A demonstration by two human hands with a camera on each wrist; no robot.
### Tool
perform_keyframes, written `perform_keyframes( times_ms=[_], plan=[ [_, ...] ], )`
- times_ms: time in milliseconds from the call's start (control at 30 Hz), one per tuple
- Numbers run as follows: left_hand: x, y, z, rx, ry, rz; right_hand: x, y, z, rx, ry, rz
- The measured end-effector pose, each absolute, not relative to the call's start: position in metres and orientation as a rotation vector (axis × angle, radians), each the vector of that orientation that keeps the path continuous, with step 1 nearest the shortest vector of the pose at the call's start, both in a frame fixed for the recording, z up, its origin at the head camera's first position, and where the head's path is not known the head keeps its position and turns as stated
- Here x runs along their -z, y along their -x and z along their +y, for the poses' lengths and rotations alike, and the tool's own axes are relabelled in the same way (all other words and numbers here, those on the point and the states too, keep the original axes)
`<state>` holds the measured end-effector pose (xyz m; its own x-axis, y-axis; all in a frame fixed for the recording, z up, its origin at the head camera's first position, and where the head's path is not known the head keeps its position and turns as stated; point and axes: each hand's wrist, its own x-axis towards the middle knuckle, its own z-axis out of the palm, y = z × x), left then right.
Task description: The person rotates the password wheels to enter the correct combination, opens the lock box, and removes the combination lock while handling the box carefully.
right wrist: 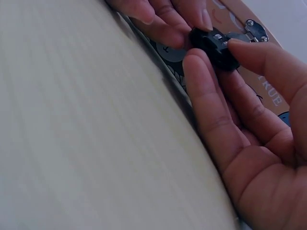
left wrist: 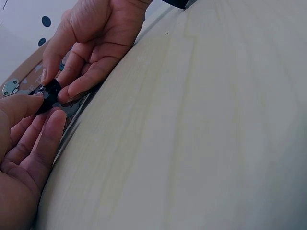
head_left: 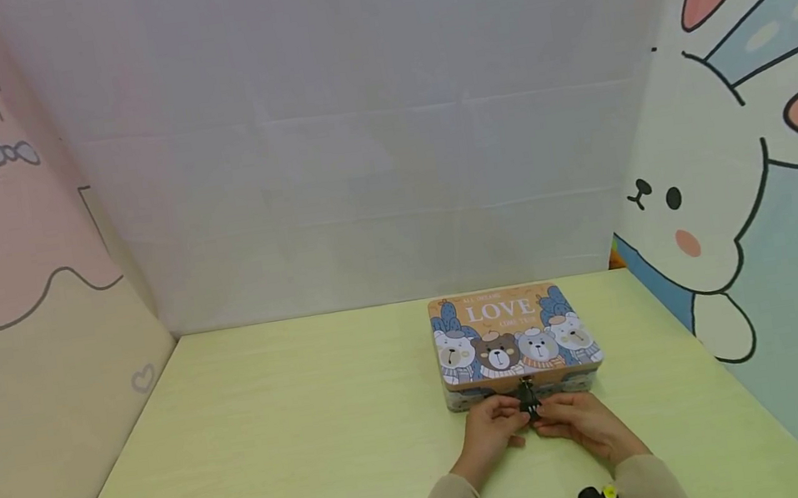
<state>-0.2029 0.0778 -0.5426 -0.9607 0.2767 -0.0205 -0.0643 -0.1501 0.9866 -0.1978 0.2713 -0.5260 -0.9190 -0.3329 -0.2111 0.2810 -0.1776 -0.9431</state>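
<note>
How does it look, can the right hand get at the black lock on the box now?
Yes, seemingly: the right hand pinches the black lock at the front of the box, with nothing in between. The left hand holds the opposite side.

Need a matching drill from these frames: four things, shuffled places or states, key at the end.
1. small black lock
2. rectangular box with a bear-print lid
3. pale yellow wood-grain tabletop
4. creased white backdrop

A. closed, LOVE printed on top
B. upright behind the tabletop
C. pinched by left hand and right hand
D. beneath the box

Pairs: 1-C, 2-A, 3-D, 4-B
</note>
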Motion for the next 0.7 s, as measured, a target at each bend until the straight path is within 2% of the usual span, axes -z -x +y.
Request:
perform_keyframes(
  times_ms=[700],
  plan=[
    [0.5441,0.2026,0.0768,-2.208,-0.261,1.894,0.5277,0.1977,0.2712,2.145,0.096,1.724]
  ],
)
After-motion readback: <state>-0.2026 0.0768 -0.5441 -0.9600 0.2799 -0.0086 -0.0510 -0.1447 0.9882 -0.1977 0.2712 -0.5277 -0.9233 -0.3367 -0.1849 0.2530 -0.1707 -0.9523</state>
